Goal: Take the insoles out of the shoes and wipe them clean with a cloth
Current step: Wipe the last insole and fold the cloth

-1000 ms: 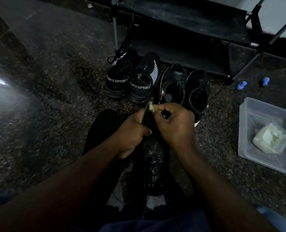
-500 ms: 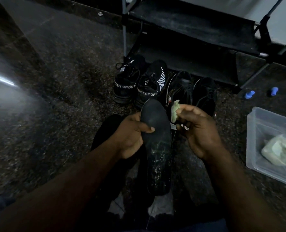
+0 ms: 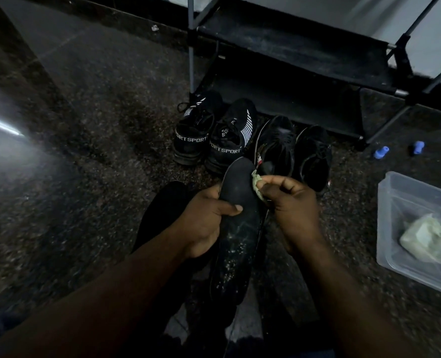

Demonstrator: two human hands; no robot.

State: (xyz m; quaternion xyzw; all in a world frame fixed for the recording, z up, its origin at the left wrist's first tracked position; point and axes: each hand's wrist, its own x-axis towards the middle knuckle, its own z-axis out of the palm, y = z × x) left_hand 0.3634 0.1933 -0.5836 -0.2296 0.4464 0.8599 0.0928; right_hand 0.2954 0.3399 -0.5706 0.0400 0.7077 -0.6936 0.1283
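Note:
My left hand (image 3: 203, 223) grips a long black insole (image 3: 236, 241) at its middle, thumb across the top face; pale specks dot its lower half. My right hand (image 3: 289, 205) pinches a small pale green cloth (image 3: 257, 183) against the insole's upper right edge. Behind them on the floor stand two pairs of black shoes: one pair lettered SPORT (image 3: 214, 135) and a plain black pair (image 3: 295, 151). Another dark insole (image 3: 162, 215) lies on the floor under my left wrist.
A clear plastic tub (image 3: 392, 228) at the right holds a folded pale green cloth (image 3: 430, 241). A black shoe rack (image 3: 291, 47) stands at the back. Two small blue caps (image 3: 380, 152) lie on the speckled dark floor near the rack's right leg.
My hands have come apart: the right hand with the cloth drew off the insole's top to its right edge. The insole's upper face now shows. The view shifted slightly.

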